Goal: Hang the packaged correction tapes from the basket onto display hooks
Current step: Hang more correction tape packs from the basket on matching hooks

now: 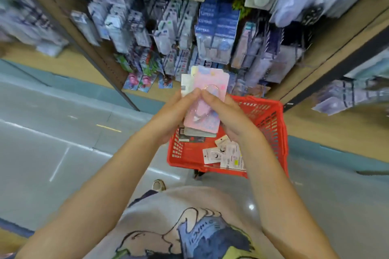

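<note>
A stack of packaged correction tapes (pixel 207 88), the top one pink, is held upright above the red basket (pixel 271 120). My left hand (pixel 176 111) grips the stack from its left side. My right hand (pixel 225 115) grips it from the right, with both thumbs meeting on the front of the pink pack. More small packs (pixel 225 153) lie on the basket's floor near its front. The display hooks (pixel 179 33) in front of me are crowded with hanging stationery packs.
The basket stands on the grey floor at the foot of a wood-sided shelf unit (pixel 101 48). Blue Campus packs (pixel 216 25) hang at the centre. Another shelf (pixel 347 90) runs off to the right. My shoe (pixel 159 185) is left of the basket.
</note>
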A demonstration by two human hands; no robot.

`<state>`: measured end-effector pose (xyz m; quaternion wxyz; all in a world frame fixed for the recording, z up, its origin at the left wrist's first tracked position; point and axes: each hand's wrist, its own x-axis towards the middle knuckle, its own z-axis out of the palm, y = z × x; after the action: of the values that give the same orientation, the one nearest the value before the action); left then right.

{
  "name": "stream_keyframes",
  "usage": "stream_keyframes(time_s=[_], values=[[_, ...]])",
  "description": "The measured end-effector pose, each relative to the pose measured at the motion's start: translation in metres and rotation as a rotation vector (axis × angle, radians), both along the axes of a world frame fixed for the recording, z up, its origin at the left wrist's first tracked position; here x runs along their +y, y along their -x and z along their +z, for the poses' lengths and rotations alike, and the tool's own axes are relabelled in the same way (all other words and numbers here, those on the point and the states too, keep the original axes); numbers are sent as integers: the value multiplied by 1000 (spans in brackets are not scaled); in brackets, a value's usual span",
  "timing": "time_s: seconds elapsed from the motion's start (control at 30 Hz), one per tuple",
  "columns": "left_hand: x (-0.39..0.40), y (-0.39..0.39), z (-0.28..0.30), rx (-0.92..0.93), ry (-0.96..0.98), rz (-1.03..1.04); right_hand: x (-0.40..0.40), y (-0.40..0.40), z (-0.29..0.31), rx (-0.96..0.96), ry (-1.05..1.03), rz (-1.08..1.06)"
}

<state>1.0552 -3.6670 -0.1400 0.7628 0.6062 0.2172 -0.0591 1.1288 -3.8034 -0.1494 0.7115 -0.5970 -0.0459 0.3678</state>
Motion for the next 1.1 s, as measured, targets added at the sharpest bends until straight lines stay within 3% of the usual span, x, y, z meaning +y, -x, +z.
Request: stream_keyframes(time_s=[0.3, 0.63, 0.97, 1.1], values=[[24, -6, 45, -115, -14, 66, 23, -5, 51, -288, 115, -24], [91, -35, 93, -303, -9, 90, 75, -33, 103, -372, -15, -217], [227, -64, 173, -470, 52, 213, 183, -62, 193, -434, -13, -324], [284, -77, 196, -487, 93, 237, 229, -74, 217, -328, -16, -393]])
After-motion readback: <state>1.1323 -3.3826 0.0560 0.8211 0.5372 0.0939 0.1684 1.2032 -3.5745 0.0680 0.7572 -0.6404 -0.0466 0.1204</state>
